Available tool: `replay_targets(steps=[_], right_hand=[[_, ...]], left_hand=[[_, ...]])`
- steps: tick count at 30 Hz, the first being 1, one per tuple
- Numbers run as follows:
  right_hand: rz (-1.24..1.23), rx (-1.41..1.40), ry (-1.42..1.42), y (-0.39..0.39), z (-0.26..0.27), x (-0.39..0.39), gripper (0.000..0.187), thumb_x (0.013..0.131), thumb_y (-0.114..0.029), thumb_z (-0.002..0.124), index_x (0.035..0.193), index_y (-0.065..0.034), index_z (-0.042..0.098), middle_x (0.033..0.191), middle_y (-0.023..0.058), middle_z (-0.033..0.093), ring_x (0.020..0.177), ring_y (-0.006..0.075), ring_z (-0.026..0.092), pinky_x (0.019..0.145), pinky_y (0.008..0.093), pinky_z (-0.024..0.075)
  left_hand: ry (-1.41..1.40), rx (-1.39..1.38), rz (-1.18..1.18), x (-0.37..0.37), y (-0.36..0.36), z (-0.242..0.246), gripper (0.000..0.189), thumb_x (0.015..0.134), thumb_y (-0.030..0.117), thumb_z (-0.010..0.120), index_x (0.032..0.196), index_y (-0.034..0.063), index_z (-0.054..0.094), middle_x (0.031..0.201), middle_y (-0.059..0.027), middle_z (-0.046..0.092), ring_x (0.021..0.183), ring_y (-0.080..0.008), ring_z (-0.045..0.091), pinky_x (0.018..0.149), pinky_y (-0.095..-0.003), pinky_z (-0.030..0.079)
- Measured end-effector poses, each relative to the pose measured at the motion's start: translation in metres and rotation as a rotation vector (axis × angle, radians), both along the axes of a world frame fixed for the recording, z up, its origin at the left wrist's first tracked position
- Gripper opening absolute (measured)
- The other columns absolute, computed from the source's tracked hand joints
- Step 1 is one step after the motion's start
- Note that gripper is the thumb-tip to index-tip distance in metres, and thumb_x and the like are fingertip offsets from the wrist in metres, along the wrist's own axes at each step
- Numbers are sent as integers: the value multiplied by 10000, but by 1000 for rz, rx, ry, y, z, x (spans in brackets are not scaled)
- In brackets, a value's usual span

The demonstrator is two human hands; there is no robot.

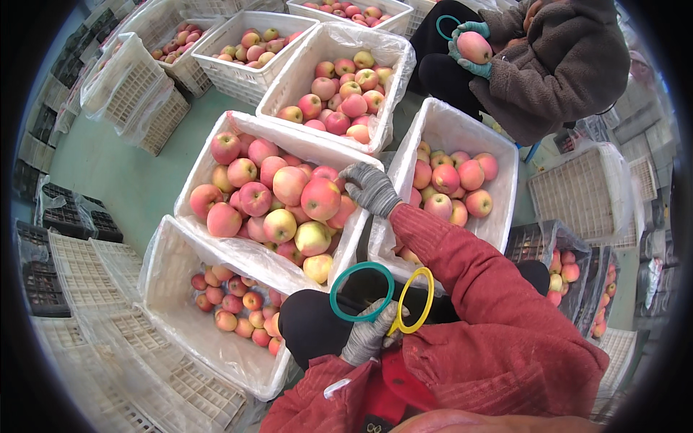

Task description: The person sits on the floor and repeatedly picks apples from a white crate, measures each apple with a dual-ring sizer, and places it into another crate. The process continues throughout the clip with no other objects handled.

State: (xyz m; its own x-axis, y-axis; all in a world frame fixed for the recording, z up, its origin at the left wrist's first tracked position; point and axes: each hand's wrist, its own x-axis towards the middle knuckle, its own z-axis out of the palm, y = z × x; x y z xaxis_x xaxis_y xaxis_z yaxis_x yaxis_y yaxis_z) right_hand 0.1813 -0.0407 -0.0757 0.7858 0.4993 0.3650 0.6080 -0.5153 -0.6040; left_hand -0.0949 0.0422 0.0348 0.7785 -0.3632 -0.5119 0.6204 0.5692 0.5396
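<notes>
My left hand (369, 333), in a grey knit glove, holds a green sizing ring (334, 295) and a yellow sizing ring (431, 295) above my lap. My right hand (371, 187), gloved alike, reaches to the right rim of the middle plastic-lined crate (189, 181), its fingertips by the apples. Whether it grips an apple cannot be told. A large red apple (320, 198) lies on the heap just left of that hand, with a yellow-green apple (313, 238) below it.
Lined crates of apples stand below left (157, 270), behind (403, 70) and at right (509, 189). A co-worker (557, 65) at upper right holds an apple (474, 47) and a green ring (438, 27). Stacked crates (579, 189) stand farther right, with more crates (97, 276) at left.
</notes>
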Motion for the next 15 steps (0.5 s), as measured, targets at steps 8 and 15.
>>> replay_targets(steps=[8, 15], right_hand=[[-155, 219, 458, 11, 6, 14, 500, 796, -112, 653, 1283, -86, 545, 965, 88, 667, 786, 205, 654, 774, 326, 529], [-118, 183, 290, 5, -2, 11, 280, 797, -129, 653, 1071, -73, 671, 939, 102, 680, 799, 233, 659, 781, 339, 527]], left_hand=[[-1, 25, 9, 1, -3, -2, 288, 985, 341, 522, 973, 64, 600, 626, -23, 517, 455, -59, 391, 436, -197, 293], [1, 118, 19, 4, -7, 5, 298, 979, 357, 530, 999, 69, 603, 626, -7, 505, 459, -49, 385, 433, -190, 280]])
